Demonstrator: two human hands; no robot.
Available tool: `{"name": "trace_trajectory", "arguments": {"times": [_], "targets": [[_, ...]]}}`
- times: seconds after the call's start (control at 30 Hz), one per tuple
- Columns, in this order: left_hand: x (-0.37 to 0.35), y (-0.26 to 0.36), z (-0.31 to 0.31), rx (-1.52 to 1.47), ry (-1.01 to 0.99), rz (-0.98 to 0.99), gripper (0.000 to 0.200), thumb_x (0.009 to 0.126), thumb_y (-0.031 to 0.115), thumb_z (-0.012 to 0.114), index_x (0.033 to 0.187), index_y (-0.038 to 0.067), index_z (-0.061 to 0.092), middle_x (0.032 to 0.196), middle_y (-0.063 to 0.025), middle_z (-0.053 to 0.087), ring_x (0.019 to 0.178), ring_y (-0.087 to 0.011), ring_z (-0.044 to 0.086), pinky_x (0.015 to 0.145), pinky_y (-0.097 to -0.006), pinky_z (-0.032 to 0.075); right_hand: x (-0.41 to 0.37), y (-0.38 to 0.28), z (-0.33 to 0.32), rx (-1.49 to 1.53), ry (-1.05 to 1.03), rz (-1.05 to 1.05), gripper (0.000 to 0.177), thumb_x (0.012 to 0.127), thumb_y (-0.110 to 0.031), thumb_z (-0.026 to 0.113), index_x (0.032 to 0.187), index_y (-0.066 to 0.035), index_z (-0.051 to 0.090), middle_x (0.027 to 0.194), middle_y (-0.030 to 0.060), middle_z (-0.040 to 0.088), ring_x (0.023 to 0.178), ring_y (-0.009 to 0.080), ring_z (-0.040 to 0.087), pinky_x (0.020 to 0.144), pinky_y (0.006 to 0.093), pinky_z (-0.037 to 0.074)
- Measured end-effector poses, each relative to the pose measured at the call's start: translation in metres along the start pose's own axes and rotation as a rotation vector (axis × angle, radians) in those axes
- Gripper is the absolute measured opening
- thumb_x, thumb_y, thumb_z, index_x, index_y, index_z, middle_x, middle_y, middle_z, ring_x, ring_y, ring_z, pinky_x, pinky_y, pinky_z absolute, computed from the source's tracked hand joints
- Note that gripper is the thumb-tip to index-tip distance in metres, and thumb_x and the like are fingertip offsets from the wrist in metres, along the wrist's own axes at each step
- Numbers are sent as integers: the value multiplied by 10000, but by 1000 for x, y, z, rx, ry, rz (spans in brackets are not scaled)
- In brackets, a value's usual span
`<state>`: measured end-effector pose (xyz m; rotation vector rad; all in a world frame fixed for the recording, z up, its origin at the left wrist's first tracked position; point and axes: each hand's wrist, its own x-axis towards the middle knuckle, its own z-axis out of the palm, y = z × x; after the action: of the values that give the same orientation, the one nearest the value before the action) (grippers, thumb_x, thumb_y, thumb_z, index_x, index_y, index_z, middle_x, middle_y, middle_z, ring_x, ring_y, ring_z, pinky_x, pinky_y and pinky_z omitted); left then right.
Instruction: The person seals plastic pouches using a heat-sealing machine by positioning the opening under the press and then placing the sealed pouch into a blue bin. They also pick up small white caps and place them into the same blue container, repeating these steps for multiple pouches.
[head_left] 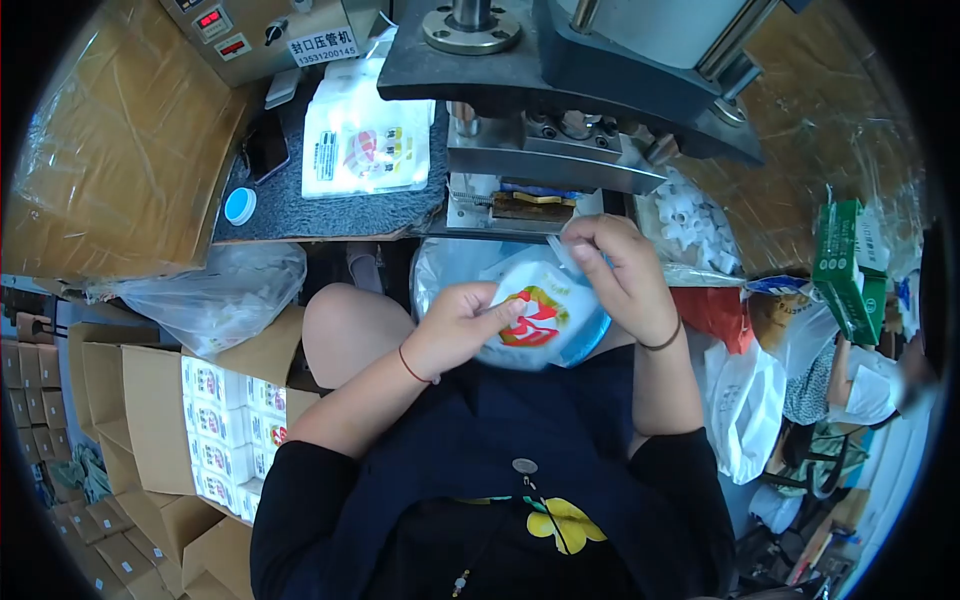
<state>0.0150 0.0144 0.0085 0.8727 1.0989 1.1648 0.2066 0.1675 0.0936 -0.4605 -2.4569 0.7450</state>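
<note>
Yellow flower print (565, 527) on my black top (430, 550) lies nearest; past it, in the air off the counter's (380, 215) right front corner, my left hand (455, 328) clasps a white printed pouch (543, 312), thumb over its face, while my right hand (622, 278), thumb and fingertips together, pinches a whitish strip (560, 251) by its upper edge. The pouch looks light, limp and perhaps slippery, best gripped by its margins.
</note>
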Motion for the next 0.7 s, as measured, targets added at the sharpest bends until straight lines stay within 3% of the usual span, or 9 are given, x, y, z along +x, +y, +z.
{"name": "trace_trajectory", "arguments": {"times": [0.03,0.13,0.17,0.23,0.33,0.47,0.6,0.63,0.7], "targets": [[-2,3,9,-95,-33,-38,336,1038,270,634,1132,-43,708,1025,-52,743,921,-84,670,826,-266,551,-3,3,-5,-25,-60,33,196,995,-166,606,1081,-5,677,1019,139,683,938,282,659,874,367,506],[3,-12,15,-251,-213,-185,286,1024,210,649,1181,-25,694,1115,-73,733,971,-104,674,885,-290,547,-12,4,-13,160,-210,167,217,1012,-178,565,1088,-6,673,1007,136,682,955,310,655,870,380,504],[4,-15,15,-278,-230,-191,269,1011,177,657,1188,-23,691,1120,-75,733,978,-110,678,892,-296,548,-17,9,-13,144,-123,72,208,1003,-174,568,1123,-30,658,1017,157,677,935,362,661,833,405,520],[6,-14,16,-329,-261,-199,253,985,111,673,1202,-18,686,1130,-80,733,992,-122,687,906,-308,550,-21,19,-26,-240,42,209,217,980,-178,601,1134,-39,665,1041,175,676,955,376,667,824,436,534],[25,-3,-1,-416,-146,-179,317,934,30,705,1241,-33,655,1169,-117,729,1039,-165,706,946,-326,560,-39,62,-46,-752,152,471,277,937,-189,655,1186,-68,658,1063,182,660,921,386,680,769,469,552],[50,23,-20,-424,-85,-191,291,933,32,701,1209,-53,662,1160,-136,727,1021,-180,715,937,-342,571,-53,100,-45,-755,-7,539,357,875,-231,726,1220,-173,657,1083,159,619,868,381,678,746,472,559],[49,17,-14,-413,9,-73,339,938,103,715,1214,-63,610,1176,-141,693,1068,-177,679,970,-344,547,-56,118,-33,-655,120,523,279,868,-211,733,1132,-166,654,1089,146,601,884,393,670,749,479,557],[47,14,-10,-86,274,161,366,907,126,739,1211,-16,593,1130,-116,676,1060,-216,660,924,-358,538,-57,118,-31,-631,146,534,245,870,-199,731,1092,-143,646,1082,146,605,902,409,660,756,476,548],[13,43,-14,565,390,512,331,892,98,737,1182,-5,614,1056,-88,672,927,-212,659,808,-360,530,-58,122,-33,-590,168,496,245,872,-193,729,1094,-132,647,1071,148,606,917,412,657,762,475,540]]}}
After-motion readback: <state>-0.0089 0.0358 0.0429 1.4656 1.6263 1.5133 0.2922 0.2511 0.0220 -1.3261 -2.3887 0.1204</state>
